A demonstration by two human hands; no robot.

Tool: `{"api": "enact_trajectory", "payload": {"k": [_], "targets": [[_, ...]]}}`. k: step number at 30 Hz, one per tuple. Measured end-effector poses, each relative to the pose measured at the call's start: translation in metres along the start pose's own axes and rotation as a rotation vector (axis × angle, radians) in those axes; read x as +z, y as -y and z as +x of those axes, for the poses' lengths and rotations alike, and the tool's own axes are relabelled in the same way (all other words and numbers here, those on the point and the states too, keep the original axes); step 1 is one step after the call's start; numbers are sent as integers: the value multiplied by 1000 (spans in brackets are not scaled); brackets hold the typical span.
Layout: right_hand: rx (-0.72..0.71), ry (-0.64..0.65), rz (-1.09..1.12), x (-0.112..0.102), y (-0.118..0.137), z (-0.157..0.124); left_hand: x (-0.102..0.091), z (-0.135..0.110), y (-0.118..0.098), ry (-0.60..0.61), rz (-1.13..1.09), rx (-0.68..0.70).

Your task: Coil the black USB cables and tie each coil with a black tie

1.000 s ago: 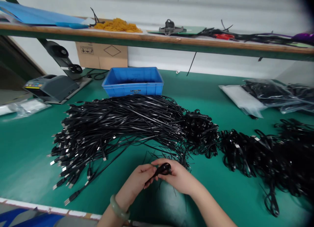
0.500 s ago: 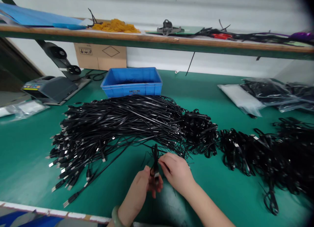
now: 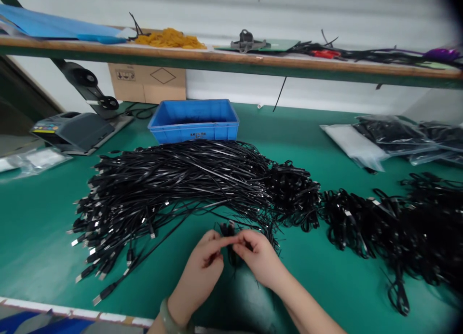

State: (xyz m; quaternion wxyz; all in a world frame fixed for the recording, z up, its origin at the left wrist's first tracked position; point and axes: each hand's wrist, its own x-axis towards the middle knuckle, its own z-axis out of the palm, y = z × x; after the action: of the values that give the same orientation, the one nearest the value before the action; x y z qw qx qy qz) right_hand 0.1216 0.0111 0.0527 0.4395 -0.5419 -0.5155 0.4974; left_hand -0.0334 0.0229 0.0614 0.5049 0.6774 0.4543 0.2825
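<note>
A small coiled black USB cable (image 3: 231,257) hangs between my two hands, partly covered by the fingers. My left hand (image 3: 202,266) is closed on the coil, its index finger reaching across the front of it. Pressed together in a pinch, the fingertips of my right hand (image 3: 258,257) meet that index finger; whatever they pinch is hidden. Just beyond the hands lies a large heap of straight black USB cables (image 3: 188,175), with metal plugs at its left end.
Coiled cables (image 3: 354,223) spread over the right side of the green table (image 3: 152,281). Behind the heap stands a blue bin (image 3: 195,131). At the left is a grey tape dispenser (image 3: 72,131); plastic bags (image 3: 390,136) lie back right. A shelf (image 3: 231,59) runs overhead.
The coiled cable has tipped and turned in my left hand. My left hand has rolled over, its index finger now stretched across to the right fingertips, which stay pinched close by.
</note>
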Motion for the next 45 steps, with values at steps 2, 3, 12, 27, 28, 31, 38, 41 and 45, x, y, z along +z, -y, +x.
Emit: {"api": "enact_trajectory", "payload": {"k": [2, 3, 12, 27, 28, 31, 38, 41, 45], "targets": [[104, 80, 217, 2, 3, -2, -4, 4, 2, -84, 108, 14], [148, 107, 317, 3, 6, -3, -6, 6, 4, -108, 147, 17], [-93, -62, 195, 5, 4, -3, 20, 1, 14, 218, -630, -289], [-440, -641, -900, -160, 31, 74, -44, 30, 30, -328, 275, -120], [-428, -613, -955, -170, 29, 81, -48, 32, 33, -349, 303, -95], [-419, -551, -991, -162, 21, 89, -56, 35, 35, -395, 359, -27], [-382, -264, -1034, -33, -8, 78, -52, 38, 19, -410, 468, 151], [-324, -224, -1056, -7, -14, 82, -47, 34, 12, -369, 542, 219], [-327, -129, -1061, -7, 3, 64, -41, 26, -3, -350, 763, 368]]}}
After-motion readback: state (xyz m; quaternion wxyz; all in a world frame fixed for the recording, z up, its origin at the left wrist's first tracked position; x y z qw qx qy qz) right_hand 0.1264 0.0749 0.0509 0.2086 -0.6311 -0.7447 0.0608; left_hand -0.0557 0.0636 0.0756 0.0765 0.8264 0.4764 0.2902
